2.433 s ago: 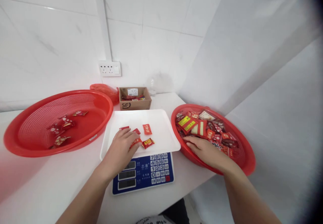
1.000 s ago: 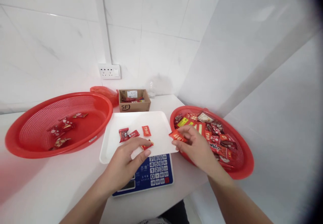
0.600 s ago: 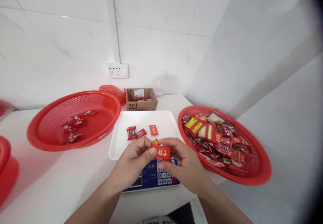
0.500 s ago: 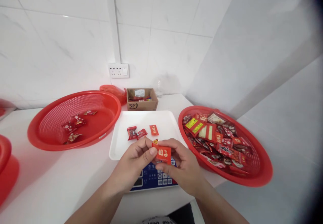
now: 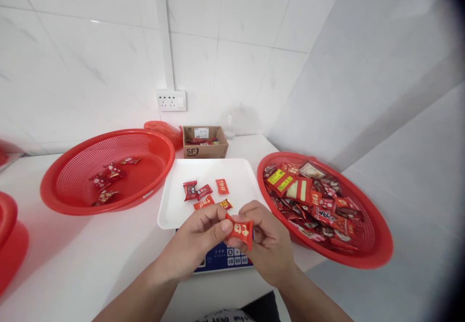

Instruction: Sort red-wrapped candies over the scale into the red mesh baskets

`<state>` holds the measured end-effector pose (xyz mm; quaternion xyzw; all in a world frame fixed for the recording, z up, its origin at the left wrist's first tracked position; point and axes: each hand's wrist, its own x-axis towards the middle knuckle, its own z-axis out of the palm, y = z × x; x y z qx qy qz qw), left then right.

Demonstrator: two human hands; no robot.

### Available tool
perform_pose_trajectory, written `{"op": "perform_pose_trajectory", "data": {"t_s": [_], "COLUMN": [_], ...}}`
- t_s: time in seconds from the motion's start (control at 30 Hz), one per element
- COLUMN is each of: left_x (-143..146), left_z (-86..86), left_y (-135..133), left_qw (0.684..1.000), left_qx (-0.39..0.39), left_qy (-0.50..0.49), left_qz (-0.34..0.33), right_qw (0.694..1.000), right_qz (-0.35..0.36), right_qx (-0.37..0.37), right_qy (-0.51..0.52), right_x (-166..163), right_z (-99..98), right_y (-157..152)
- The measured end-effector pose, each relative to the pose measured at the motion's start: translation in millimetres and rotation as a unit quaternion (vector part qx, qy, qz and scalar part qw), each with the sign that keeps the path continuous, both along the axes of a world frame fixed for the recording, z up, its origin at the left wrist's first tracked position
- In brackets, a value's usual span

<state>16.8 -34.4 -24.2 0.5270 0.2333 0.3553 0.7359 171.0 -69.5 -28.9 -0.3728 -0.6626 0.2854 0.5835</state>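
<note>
Between my two hands is a small red snack packet (image 5: 240, 231) with pale lettering, held above the blue keypad of a weighing scale (image 5: 218, 260). My left hand (image 5: 203, 232) pinches its left end between thumb and fingers. The fingers of my right hand (image 5: 268, 242) are closed around its right side. Just beyond, the scale's white tray (image 5: 240, 169) carries several small red packets, among them a dark red packet (image 5: 190, 191), a flat red packet (image 5: 222, 186) and a yellow-and-red packet (image 5: 225, 204) close to my fingers.
A red basket (image 5: 378, 244) full of mixed snack packets stands at right. Another red basket (image 5: 54, 186) at left holds a few packets. Behind the tray are an open cardboard box (image 5: 205, 152) and a red plastic bag (image 5: 165, 133). A wall socket (image 5: 171, 100) is above them.
The packet in my hands has been turned and brought slightly lower and nearer. My hands have shifted a little, leaving the red packet and the yellow-and-red packet on the tray more visible.
</note>
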Motion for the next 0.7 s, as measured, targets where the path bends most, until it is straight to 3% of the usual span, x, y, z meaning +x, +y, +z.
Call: {"op": "perform_pose_trajectory", "data": {"t_s": [0.43,0.6,0.7], "left_x": [1,-3,-7], "left_z": [1.3,6.1,6.4], "left_y": [1,4,12], "left_qw": [1.0,0.984,0.929], "left_qx": [0.01,0.141,0.266], "left_qy": [-0.02,0.092,0.217], "left_qz": [0.006,0.055,0.139], "right_qw": [1.0,0.999,0.995], "right_qz": [-0.002,-0.014,-0.067], "right_qx": [-0.002,-0.022,-0.06], "right_qy": [0.018,-0.029,-0.052], "right_x": [4,6,12], "right_z": [-2.2,-2.8,-5.9], "right_y": [-3,-1,3]}}
